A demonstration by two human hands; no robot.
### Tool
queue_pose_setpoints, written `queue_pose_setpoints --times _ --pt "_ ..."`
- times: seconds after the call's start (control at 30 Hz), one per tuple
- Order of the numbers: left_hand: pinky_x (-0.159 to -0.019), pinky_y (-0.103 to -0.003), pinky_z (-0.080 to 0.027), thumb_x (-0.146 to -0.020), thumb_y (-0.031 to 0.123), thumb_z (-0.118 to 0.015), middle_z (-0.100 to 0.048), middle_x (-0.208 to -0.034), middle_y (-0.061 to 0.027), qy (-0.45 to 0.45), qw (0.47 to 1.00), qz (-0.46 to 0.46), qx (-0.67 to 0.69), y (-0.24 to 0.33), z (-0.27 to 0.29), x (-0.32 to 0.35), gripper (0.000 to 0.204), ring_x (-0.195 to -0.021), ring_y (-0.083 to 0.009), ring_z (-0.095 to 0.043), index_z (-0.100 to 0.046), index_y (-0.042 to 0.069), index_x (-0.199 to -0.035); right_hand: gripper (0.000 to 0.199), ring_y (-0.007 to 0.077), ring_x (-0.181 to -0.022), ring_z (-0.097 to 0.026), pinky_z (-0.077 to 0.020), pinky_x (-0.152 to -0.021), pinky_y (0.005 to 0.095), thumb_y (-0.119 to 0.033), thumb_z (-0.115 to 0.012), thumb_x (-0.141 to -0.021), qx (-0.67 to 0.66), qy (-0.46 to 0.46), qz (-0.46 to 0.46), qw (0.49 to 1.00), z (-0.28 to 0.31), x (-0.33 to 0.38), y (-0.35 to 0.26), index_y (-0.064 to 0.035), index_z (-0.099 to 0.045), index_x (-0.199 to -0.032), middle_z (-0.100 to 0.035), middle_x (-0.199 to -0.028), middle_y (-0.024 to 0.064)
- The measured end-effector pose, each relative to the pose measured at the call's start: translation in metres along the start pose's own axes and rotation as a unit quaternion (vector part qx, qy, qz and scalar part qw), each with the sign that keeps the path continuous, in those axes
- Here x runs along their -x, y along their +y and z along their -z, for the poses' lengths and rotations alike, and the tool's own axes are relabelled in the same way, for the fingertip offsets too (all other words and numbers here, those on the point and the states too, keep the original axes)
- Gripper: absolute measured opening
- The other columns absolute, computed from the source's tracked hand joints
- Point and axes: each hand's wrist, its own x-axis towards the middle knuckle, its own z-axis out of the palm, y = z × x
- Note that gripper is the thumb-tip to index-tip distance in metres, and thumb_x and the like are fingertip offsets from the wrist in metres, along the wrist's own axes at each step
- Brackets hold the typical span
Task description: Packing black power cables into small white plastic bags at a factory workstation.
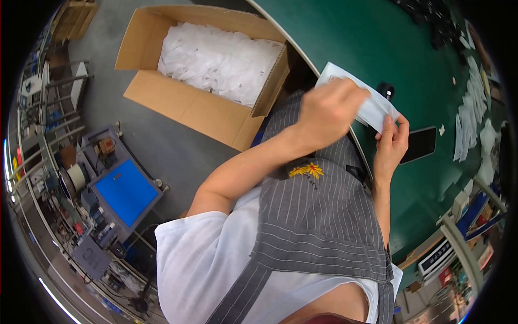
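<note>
My right hand (393, 143) grips the near right corner of a flat, whitish plastic bag (372, 105) between thumb and fingers, over the green table's edge. Above the bag's middle, my left hand (333, 113) is closed, its fingers curled and slightly blurred by motion. Its fingertips are by the bag's surface; what they pinch, if anything, is hidden. Beneath lies a pale, flat stack or sheet (333, 71), partly covered by my left hand. A small black round object (385, 89) sits just beyond the bag. Beside my right hand a dark phone (420, 144) lies flat.
Left of the table stands an open cardboard box (189, 110) filled with white plastic bags (216, 59). More clear bags (468, 116) lie along the table's right, with black items (431, 19) at the far end. A blue-topped cart (127, 191) is on the left.
</note>
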Motion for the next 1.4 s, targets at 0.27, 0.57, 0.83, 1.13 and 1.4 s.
queue_pose_setpoints --times 0.27,0.57,0.83,1.13,1.4 --pt "-0.059 -0.033 -0.048 -0.067 0.005 -0.059 -0.052 -0.079 -0.0065 -0.077 0.993 0.055 -0.069 -0.026 -0.029 0.012 0.013 -0.074 -0.0236 -0.055 -0.056 0.006 -0.080 0.027 0.0089 -0.071 -0.052 -0.0437 -0.060 0.0224 -0.011 -0.053 -0.094 0.172 0.090 0.149 0.970 0.005 -0.009 -0.042 -0.0014 -0.054 -0.119 -0.054 -0.086 0.0034" --pt "-0.066 -0.033 -0.050 -0.074 0.014 -0.066 -0.054 -0.094 -0.0068 -0.179 0.965 0.128 -0.144 -0.039 0.043 -0.003 0.030 -0.084 -0.0212 -0.058 -0.059 0.007 -0.102 0.023 0.0148 -0.078 -0.052 -0.0454 -0.071 0.0280 -0.009 -0.047 -0.094 0.239 -0.109 0.082 0.962 -0.053 -0.039 -0.018 -0.0006 -0.055 -0.114 -0.053 -0.095 0.0090" --pt "-0.071 -0.043 -0.050 -0.081 0.022 -0.066 -0.064 -0.092 -0.0123 -0.142 0.914 0.356 -0.131 -0.216 0.033 0.089 0.024 -0.088 -0.0295 -0.062 -0.063 0.004 -0.096 0.026 0.0143 -0.078 -0.050 -0.0441 -0.071 0.0281 -0.008 -0.049 -0.092 0.255 -0.120 0.120 0.952 -0.059 -0.041 -0.027 -0.0014 -0.054 -0.117 -0.053 -0.093 0.0074" --pt "-0.064 -0.031 -0.047 -0.086 0.017 -0.063 -0.062 -0.078 -0.0093 0.068 0.901 0.422 0.070 -0.229 0.060 0.070 0.016 -0.071 -0.0170 -0.058 -0.058 0.001 -0.087 0.022 0.0075 -0.069 -0.054 -0.0436 -0.061 0.0204 -0.007 -0.049 -0.094 0.087 -0.049 0.108 0.989 -0.036 -0.023 -0.059 -0.0012 -0.058 -0.113 -0.063 -0.097 0.0078" --pt "-0.064 -0.028 -0.045 -0.079 0.001 -0.063 -0.058 -0.085 -0.0071 0.112 0.990 0.057 -0.057 -0.082 0.114 -0.029 0.013 -0.073 -0.0192 -0.056 -0.058 0.006 -0.089 0.032 0.0110 -0.074 -0.057 -0.0461 -0.065 0.0225 -0.021 -0.043 -0.098 -0.138 -0.283 0.028 0.949 -0.039 -0.011 -0.094 0.0010 -0.053 -0.118 -0.062 -0.102 0.0126"
